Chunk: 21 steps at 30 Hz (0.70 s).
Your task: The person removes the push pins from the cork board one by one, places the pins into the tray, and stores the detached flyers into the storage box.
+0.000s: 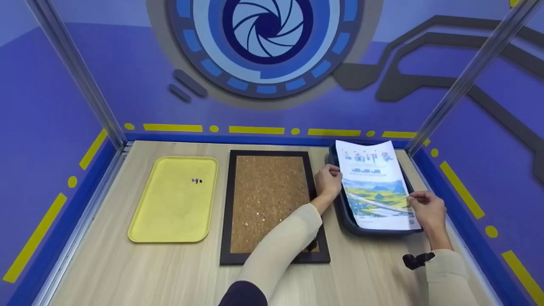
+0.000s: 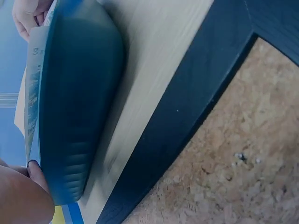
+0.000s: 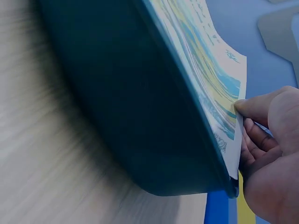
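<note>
A printed poster sheet (image 1: 370, 170) with a landscape picture and large characters lies over the dark teal tub (image 1: 355, 227) at the right. Its far edge curls up. At the sheet's left edge, my left hand (image 1: 328, 182) pinches the paper beside the tub's rim; the left wrist view shows its thumb against that edge. My right hand (image 1: 429, 210) holds the lower right edge between thumb and fingers, plain in the right wrist view, where the sheet (image 3: 205, 70) bends upward. What the tub holds is hidden beneath the paper.
A black-framed cork board (image 1: 272, 191) lies left of the tub, under my left forearm, with several small shiny bits on it. Farther left is a yellow tray (image 1: 170, 208) holding a few small dark pieces (image 1: 196, 181). Blue-purple panels (image 1: 272, 114) enclose the wooden table.
</note>
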Available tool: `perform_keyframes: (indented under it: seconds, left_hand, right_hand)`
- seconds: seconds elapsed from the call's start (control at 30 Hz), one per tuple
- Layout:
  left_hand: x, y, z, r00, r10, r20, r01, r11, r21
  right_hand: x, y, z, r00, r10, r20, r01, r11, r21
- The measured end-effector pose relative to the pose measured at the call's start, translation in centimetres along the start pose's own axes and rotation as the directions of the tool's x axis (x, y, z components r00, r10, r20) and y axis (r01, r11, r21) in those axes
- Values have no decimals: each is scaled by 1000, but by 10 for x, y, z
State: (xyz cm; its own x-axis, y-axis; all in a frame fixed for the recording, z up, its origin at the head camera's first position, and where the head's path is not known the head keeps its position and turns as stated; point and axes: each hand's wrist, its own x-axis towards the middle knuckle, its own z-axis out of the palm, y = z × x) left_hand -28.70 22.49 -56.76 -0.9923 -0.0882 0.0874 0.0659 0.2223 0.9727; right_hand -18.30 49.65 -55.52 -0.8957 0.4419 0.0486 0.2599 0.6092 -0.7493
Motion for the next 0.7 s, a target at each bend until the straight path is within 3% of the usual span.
perform_keyframes:
  seconds: [0.37,0.7]
  left_hand:
    - [2,-8,3,999,47,1,-46,998,50]
    - [1,-5,4,997,71,-11,-70,995,64]
  right_hand:
    - [-3,2,4,999,48,0,-48,997,59]
    - [-2,1,6,993,119,-17,-116,987,110]
